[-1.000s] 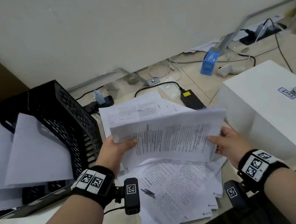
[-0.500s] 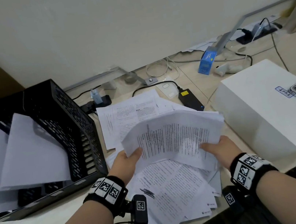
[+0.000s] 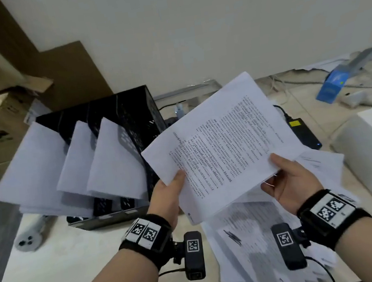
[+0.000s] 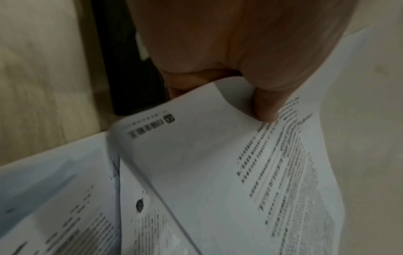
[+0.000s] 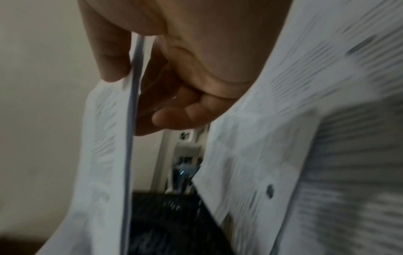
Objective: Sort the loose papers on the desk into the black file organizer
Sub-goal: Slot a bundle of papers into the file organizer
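Head view: white, densely printed papers.

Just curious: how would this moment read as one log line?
left hand: grips sheaf | right hand: grips sheaf | sheaf: lifted beside black file organizer | loose papers: on desk

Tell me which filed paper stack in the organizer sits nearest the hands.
The rightmost filed stack, beside the left hand; the other two lean farther left.
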Demonstrator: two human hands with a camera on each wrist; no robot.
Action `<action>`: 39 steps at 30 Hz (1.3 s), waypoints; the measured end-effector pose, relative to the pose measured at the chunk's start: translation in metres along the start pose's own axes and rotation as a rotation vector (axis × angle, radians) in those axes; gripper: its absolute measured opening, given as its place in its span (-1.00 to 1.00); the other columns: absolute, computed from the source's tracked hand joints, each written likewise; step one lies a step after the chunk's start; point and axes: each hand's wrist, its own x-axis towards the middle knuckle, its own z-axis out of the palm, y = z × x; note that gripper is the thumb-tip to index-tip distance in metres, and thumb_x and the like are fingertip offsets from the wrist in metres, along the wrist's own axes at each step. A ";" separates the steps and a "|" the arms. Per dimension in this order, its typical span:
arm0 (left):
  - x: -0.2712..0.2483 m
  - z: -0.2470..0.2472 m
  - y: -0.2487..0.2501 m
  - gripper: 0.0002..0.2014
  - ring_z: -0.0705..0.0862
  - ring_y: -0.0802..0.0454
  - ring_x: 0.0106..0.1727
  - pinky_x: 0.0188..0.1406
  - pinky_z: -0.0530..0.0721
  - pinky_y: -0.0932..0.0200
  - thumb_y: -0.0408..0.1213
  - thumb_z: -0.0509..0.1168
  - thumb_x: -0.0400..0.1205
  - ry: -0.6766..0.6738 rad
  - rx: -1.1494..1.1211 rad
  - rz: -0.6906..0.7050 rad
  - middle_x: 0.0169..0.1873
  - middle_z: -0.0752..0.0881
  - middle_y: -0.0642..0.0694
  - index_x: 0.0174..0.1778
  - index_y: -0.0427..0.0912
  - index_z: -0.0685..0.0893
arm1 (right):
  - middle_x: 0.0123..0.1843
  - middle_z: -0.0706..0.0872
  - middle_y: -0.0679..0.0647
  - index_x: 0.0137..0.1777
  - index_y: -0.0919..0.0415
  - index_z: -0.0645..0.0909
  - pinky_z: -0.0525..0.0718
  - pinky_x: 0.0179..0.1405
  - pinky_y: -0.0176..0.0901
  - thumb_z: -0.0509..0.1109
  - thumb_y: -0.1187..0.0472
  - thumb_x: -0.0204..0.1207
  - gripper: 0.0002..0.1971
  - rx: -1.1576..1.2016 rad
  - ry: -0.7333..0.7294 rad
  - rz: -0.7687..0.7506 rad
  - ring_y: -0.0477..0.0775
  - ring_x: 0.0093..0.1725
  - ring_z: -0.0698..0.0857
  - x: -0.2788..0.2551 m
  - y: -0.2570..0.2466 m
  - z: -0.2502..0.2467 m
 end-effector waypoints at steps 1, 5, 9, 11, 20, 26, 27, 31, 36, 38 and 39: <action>-0.003 -0.008 0.003 -0.89 0.86 0.03 -0.02 0.00 0.80 -0.15 -0.16 0.31 0.75 -0.010 0.003 0.023 -0.01 0.89 0.07 0.13 0.04 0.72 | 0.01 0.88 0.14 0.16 0.15 0.72 0.80 -0.17 0.00 0.48 0.18 0.48 -0.75 -0.041 -0.027 -0.002 0.14 -0.11 0.85 -0.002 0.004 0.018; -0.005 -0.053 0.005 -0.77 0.83 -0.01 0.16 0.11 0.82 -0.12 -0.18 0.34 0.73 -0.027 0.017 0.054 0.17 0.85 0.00 0.30 -0.02 0.68 | -0.22 0.87 0.19 -0.13 0.29 0.76 0.75 -0.18 -0.01 0.53 0.14 0.55 -0.81 -0.690 -0.118 -0.077 0.12 -0.25 0.81 -0.016 0.034 0.081; -0.002 -0.104 0.000 -0.81 0.82 0.07 0.02 -0.08 0.81 0.05 -0.15 0.36 0.72 -0.109 0.287 0.102 0.06 0.86 0.05 0.24 0.01 0.72 | -0.60 0.70 -0.12 -0.36 0.19 0.63 0.60 -0.35 -0.22 0.44 0.13 0.63 -0.68 -0.883 -0.068 -0.143 -0.18 -0.59 0.62 -0.025 0.057 0.114; 0.000 -0.130 -0.002 -0.84 0.80 0.07 -0.18 -0.30 0.71 0.09 -0.11 0.34 0.72 -0.143 0.464 0.098 -0.12 0.88 -0.02 0.06 -0.08 0.77 | -0.52 0.75 -0.09 -0.31 0.18 0.66 0.68 -0.35 -0.21 0.44 0.13 0.63 -0.72 -0.872 -0.011 -0.203 -0.16 -0.52 0.69 -0.025 0.068 0.131; 0.020 -0.199 0.013 -0.77 0.70 0.00 -0.43 -0.58 0.51 0.17 -0.03 0.42 0.64 0.068 0.451 0.095 -0.33 0.77 -0.10 -0.03 -0.14 0.68 | -0.14 0.85 0.11 -0.05 0.15 0.77 0.71 -0.02 -0.11 0.39 0.05 0.67 -0.80 -1.018 0.158 -0.363 0.02 -0.15 0.78 -0.014 0.090 0.181; 0.049 -0.201 0.025 -0.59 0.77 -0.05 -0.41 -0.49 0.63 0.13 0.08 0.33 0.65 -0.005 0.459 0.060 -0.25 0.86 -0.22 -0.16 -0.26 0.77 | -0.37 0.74 -0.27 -0.23 -0.05 0.65 0.71 -0.16 -0.30 0.40 0.19 0.66 -0.78 -0.897 0.243 -0.324 -0.24 -0.24 0.74 -0.019 0.100 0.197; 0.051 -0.201 0.026 -0.56 0.76 -0.06 -0.41 -0.49 0.63 0.13 0.07 0.31 0.67 -0.026 0.460 0.051 -0.28 0.86 -0.25 -0.21 -0.28 0.79 | -0.30 0.77 -0.25 -0.20 -0.01 0.66 0.77 -0.04 -0.14 0.43 0.18 0.64 -0.83 -0.862 0.277 -0.313 -0.13 -0.13 0.79 -0.018 0.101 0.197; 0.053 -0.200 0.029 -0.51 0.69 0.00 -0.49 -0.48 0.59 0.16 0.02 0.26 0.71 -0.063 0.478 0.049 -0.48 0.81 -0.21 -0.33 -0.28 0.83 | -0.08 0.80 -0.12 -0.16 -0.03 0.61 0.72 0.27 0.30 0.51 -0.03 0.54 -0.83 -0.805 0.395 -0.259 0.13 0.03 0.79 -0.018 0.104 0.193; 0.055 -0.202 0.029 -0.58 0.69 0.03 -0.51 -0.54 0.61 0.19 -0.03 0.28 0.70 -0.084 0.496 0.068 -0.46 0.81 -0.21 -0.28 -0.29 0.81 | -0.04 0.80 0.04 -0.13 -0.07 0.53 0.69 0.28 0.36 0.48 -0.27 0.41 -0.67 -0.845 0.510 -0.243 0.29 0.03 0.78 -0.025 0.101 0.194; 0.053 -0.201 0.029 -0.71 0.73 0.03 -0.45 -0.53 0.65 0.17 -0.07 0.32 0.67 -0.102 0.495 0.113 -0.36 0.82 -0.19 -0.13 -0.23 0.76 | -0.07 0.75 0.02 -0.01 -0.02 0.57 0.71 0.26 0.27 0.49 -0.15 0.51 -0.73 -0.801 0.507 -0.244 0.19 -0.09 0.72 -0.027 0.101 0.197; 0.051 -0.201 0.029 -0.80 0.74 0.05 -0.44 -0.53 0.64 0.17 -0.10 0.34 0.65 -0.111 0.489 0.147 -0.31 0.82 -0.16 -0.02 -0.16 0.70 | -0.08 0.72 0.01 0.05 0.06 0.57 0.71 0.25 0.22 0.49 -0.09 0.55 -0.73 -0.766 0.507 -0.238 0.14 -0.12 0.67 -0.027 0.101 0.198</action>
